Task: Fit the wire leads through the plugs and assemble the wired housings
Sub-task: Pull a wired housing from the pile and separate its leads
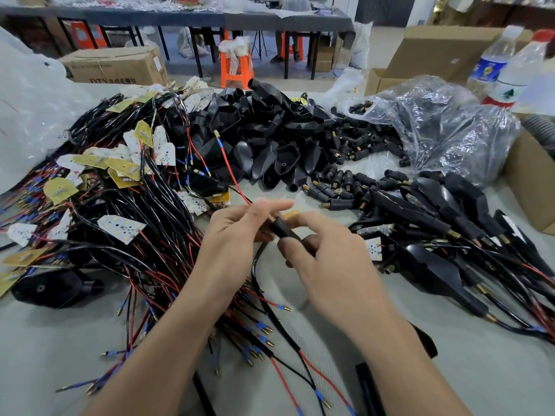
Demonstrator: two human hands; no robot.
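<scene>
Hands, two, worked close together over the grey table. Left hand had thumb and fingertips closed in a pinch on one red lead, right at the mouth of one black plug. That lead rose away up and left to a blue sleeve and brass tip. Right hand pinched the same plug between thumb and curled forefinger, other fingers loosely bent. One black cable dropped from the plug, looped between the wrists and ran toward the near edge, where it split into red and black leads.

Left of the hands: one large harness pile of black and red wires with white and yellow LED boards, too many to count. One lone housing lay at its near left edge.

Behind the hands: one heap of empty black housings, uncounted. Just right of that, loose plugs were scattered on the table, dozens at least, with more spilling from one clear plastic bag.

Right of the hands: one stack of assembled housings, wires trailing toward the near right.

Far right stood two water bottles, side by side. Cardboard boxes, three in view. One orange stool stood on the floor beyond.
</scene>
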